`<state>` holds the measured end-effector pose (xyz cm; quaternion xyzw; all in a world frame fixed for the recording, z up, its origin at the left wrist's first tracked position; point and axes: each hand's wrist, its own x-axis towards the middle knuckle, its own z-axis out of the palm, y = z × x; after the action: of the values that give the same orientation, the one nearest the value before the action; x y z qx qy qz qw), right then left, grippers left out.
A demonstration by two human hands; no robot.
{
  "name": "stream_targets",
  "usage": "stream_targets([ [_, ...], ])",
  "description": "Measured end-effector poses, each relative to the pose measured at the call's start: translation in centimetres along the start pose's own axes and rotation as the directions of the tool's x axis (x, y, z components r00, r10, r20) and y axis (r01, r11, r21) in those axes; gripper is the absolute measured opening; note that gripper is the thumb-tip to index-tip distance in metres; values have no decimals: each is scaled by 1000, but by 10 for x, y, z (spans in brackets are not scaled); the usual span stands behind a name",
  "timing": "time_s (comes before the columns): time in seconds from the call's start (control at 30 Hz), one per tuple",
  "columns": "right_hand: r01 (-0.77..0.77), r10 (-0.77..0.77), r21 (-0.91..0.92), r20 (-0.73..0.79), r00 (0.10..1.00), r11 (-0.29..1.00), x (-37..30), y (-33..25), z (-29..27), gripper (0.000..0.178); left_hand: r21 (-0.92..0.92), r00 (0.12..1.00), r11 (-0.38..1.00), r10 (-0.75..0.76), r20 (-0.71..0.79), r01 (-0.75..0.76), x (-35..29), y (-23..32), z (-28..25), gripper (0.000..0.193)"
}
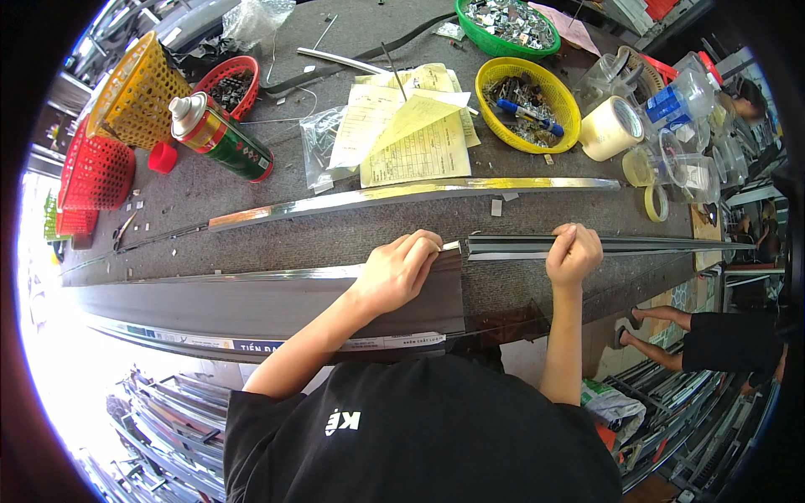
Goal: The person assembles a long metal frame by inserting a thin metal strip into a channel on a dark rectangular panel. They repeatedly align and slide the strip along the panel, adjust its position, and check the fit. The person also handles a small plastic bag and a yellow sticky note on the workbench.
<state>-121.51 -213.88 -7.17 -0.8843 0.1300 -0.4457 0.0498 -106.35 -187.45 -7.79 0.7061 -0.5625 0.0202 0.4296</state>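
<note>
My left hand (397, 272) is closed with its fingertips on a small silvery metal piece (451, 246), which points at the near end of a long dark metal profile (503, 245). A small gap shows between the piece and the profile's end. My right hand (574, 253) is curled into a fist around that profile, which runs off to the right. Under my left forearm lies a wide brown metal panel (210, 303) with a shiny far edge. Beyond both hands, a long glossy metal strip (402, 194) rests on the grey carpeted bench (327, 237).
A spray can (222, 138), its red cap (163, 158), and yellow papers (415, 138) stand farther back. Baskets of small parts include a yellow one (570, 113) and a green one (470, 32). A tape roll (610, 128) and plastic bottles (679, 99) crowd the right. Another person's legs (667, 335) show there.
</note>
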Motion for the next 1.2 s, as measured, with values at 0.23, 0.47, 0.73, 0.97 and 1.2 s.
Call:
stream_targets([
  [0.23,-5,5,-3,5,1000,1000,-5,-3,3,32,34,1000,999,17,10,-17,0,1,-1,12],
  [0.47,-3,4,-9,15,1000,1000,-5,-5,5,31,21,1000,1000,20,-7,-20,-1,0,0,13],
  [0.73,2,-2,-3,3,1000,1000,-10,-4,6,31,-26,998,1000,-12,62,14,2,2,-6,14],
  [0.97,5,-5,-4,27,1000,1000,-10,-7,8,30,-65,992,998,-10,125,18,5,6,-13,20],
  [1.2,-11,12,-6,115,993,1000,-26,0,2,29,-162,963,959,-206,171,234,6,5,-15,25],
])
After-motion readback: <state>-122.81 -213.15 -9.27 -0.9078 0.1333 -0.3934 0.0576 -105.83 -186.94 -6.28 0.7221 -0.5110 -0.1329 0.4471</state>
